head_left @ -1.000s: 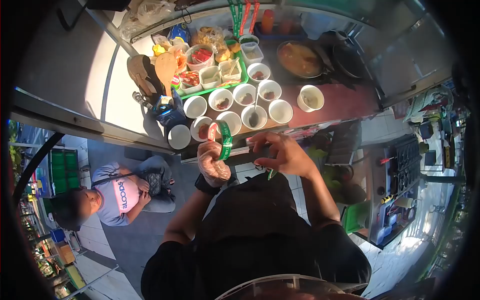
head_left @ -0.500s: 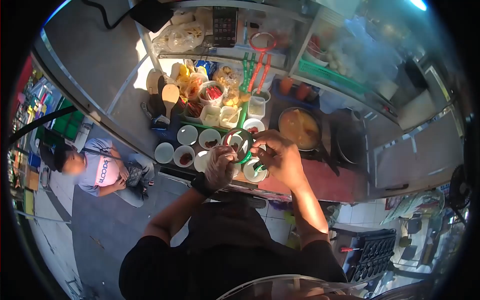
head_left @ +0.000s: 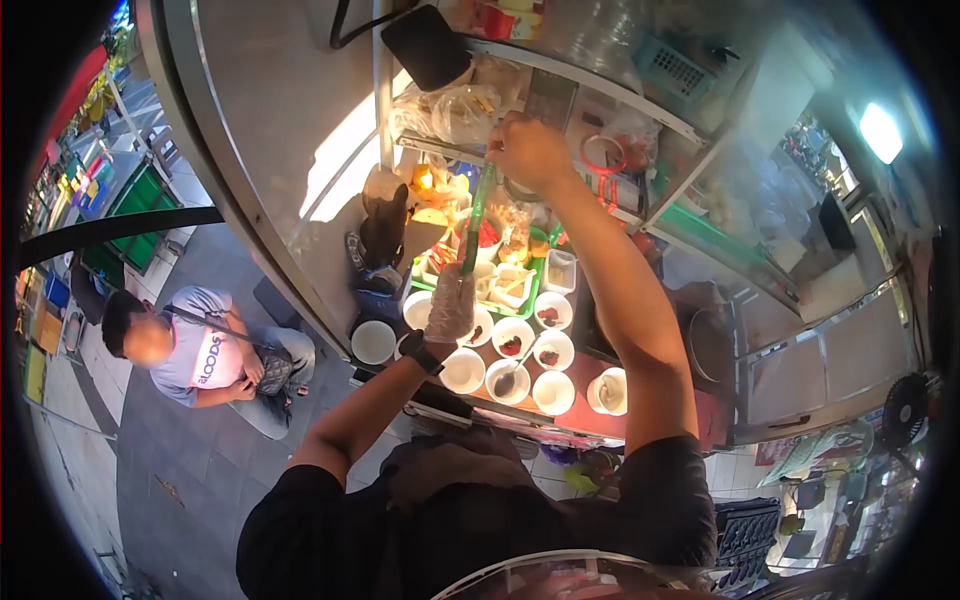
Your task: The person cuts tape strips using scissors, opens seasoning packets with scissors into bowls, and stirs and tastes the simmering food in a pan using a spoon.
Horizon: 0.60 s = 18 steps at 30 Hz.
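My left hand (head_left: 452, 308), in a clear plastic glove with a black watch at the wrist, is closed around the lower end of a long green tool (head_left: 480, 215). The tool stands almost upright in view over the ingredient tubs, and its exact kind is unclear. My right hand (head_left: 528, 155), bare, is raised near the back shelf with its fingers closed at the tool's upper end. Below my hands stand several white cups (head_left: 463, 371), some with dark red bits inside. A spoon (head_left: 506, 384) rests in one cup.
A green tray (head_left: 545, 272) holds tubs of ingredients behind the cups. A red-rimmed strainer (head_left: 603, 155) is by the back shelf. Bagged food (head_left: 465, 112) lies on that shelf. To the left sits a person (head_left: 215, 350). A dark pan (head_left: 708, 345) is at the right.
My right hand has risen from the cups towards the back shelf. My left hand has left the spot over the cups' middle, and the green tool now stretches between both hands. The view has shifted.
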Each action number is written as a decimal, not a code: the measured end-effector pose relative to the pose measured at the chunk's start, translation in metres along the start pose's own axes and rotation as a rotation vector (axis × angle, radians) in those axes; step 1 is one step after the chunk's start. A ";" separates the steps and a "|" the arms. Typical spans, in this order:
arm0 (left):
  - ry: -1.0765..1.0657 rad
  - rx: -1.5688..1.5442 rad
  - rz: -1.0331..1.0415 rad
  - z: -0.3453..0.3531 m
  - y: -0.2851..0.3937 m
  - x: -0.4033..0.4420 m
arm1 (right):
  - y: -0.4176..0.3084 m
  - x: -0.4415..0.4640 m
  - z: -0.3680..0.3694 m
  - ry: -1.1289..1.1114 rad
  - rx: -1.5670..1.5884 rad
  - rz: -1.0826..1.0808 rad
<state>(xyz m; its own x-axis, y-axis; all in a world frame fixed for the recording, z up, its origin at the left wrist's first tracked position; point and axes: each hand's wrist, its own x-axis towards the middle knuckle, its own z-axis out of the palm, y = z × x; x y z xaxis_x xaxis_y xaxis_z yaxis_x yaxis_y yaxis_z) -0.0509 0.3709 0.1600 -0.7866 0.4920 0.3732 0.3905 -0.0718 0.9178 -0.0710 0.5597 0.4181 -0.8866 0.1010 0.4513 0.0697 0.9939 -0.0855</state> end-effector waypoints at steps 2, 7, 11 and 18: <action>-0.022 -0.020 -0.051 0.001 -0.010 0.020 | 0.005 0.022 0.016 -0.027 -0.101 -0.002; -0.010 -0.065 0.033 0.001 -0.010 0.051 | 0.018 0.049 0.038 0.013 -0.250 0.041; -0.032 -0.074 0.009 0.001 -0.007 0.055 | 0.014 0.059 0.037 -0.034 -0.372 0.083; 0.049 0.150 0.403 0.005 0.000 0.048 | -0.003 0.057 0.033 -0.034 -0.539 0.104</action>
<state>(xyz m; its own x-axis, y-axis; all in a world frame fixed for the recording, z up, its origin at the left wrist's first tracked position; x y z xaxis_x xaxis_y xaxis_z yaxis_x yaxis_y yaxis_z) -0.0862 0.3983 0.1772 -0.5779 0.4080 0.7068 0.7332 -0.1208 0.6692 -0.1370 0.5608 0.4148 -0.8762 0.2068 0.4354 0.3739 0.8617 0.3430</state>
